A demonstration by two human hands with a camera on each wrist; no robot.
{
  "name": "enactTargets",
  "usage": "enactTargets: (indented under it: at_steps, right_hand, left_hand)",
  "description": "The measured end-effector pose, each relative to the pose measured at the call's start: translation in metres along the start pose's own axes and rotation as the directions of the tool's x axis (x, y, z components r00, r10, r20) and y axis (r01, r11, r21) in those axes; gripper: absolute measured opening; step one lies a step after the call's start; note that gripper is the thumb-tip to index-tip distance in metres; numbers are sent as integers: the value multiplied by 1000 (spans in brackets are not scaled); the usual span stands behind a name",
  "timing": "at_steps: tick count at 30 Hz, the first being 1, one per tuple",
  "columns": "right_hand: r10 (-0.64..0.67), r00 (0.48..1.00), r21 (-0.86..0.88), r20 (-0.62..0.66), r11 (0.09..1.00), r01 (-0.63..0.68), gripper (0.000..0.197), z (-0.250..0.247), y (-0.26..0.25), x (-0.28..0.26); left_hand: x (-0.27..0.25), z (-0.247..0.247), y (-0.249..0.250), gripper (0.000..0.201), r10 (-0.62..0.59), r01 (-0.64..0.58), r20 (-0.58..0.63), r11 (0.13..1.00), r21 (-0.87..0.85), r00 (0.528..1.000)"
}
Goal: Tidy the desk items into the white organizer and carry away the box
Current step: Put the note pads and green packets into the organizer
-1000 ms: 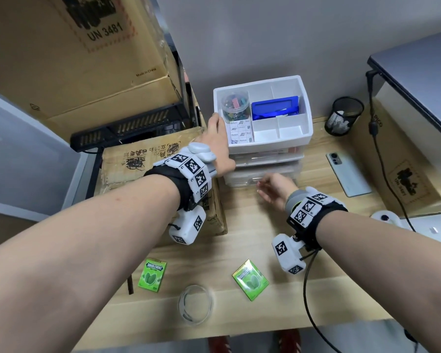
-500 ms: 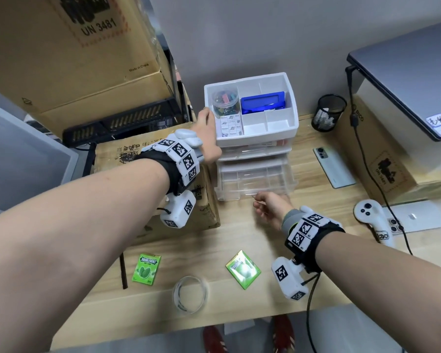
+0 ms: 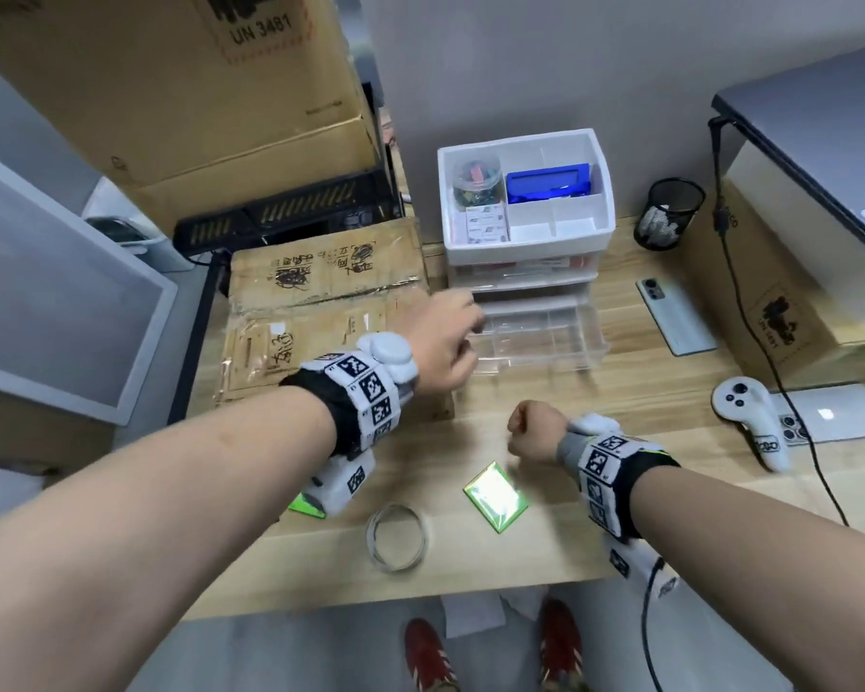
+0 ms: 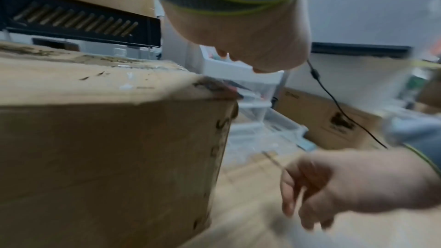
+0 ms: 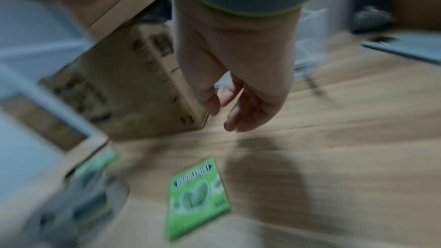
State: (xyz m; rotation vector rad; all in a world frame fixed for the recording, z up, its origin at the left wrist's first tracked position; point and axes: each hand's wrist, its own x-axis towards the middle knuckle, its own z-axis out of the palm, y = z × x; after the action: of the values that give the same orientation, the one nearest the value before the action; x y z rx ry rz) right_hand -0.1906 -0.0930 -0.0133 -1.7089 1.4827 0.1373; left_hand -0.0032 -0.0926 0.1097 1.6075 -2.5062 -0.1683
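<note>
The white organizer [image 3: 525, 232] stands at the back of the desk, its top tray holding a blue case and a jar of clips. Its clear bottom drawer [image 3: 540, 337] is pulled out and looks empty. My left hand [image 3: 445, 342] hovers by the drawer's left end, over the corner of the worn cardboard box [image 3: 320, 312], fingers loosely curled and holding nothing. My right hand [image 3: 530, 432] hangs relaxed and empty above the desk [image 5: 229, 105]. One green gum pack [image 3: 495, 496] lies just in front of it. A second gum pack [image 3: 305, 504] is half hidden under my left wrist. A clear tape ring [image 3: 395, 536] lies near the front edge.
A phone [image 3: 675, 317] lies right of the drawer, with a black mesh cup [image 3: 667, 212] behind it. A white controller [image 3: 750, 417] and a cable lie at the right. A laptop [image 3: 820, 157] sits on a cardboard carton. Big cartons stand at the back left.
The bottom drawer has been pulled out. My right hand has let go of it and drawn back toward me. My left hand has left the organizer's side and dropped toward the drawer.
</note>
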Motion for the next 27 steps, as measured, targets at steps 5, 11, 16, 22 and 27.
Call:
enactTargets:
  at_steps: [5, 11, 16, 22, 27]
  right_hand:
    - [-48, 996, -464, 76, 883, 78, 67, 52, -5, -3]
    - [18, 1000, -639, -4, 769, -16, 85, 79, -21, -22]
    - [29, 988, -642, -150, 757, -120, 54, 88, -29, -28]
    - [9, 996, -386, -94, 921, -44, 57, 97, -32, -9]
    - [-11, 996, -398, -84, 917, -24, 58, 101, -39, -3]
  left_hand:
    - [-66, 29, 15, 15, 262, -293, 325, 955, 51, 909]
    - [-127, 65, -1, 23, 64, -148, 525, 982, 120, 848]
    - [-173, 85, -40, 33, -447, 298, 563, 892, 340, 695]
    - [-210, 108, -80, 51, -801, 738, 423, 576, 350, 424]
    - [-211, 133, -78, 71, -856, 815, 394, 474, 334, 336]
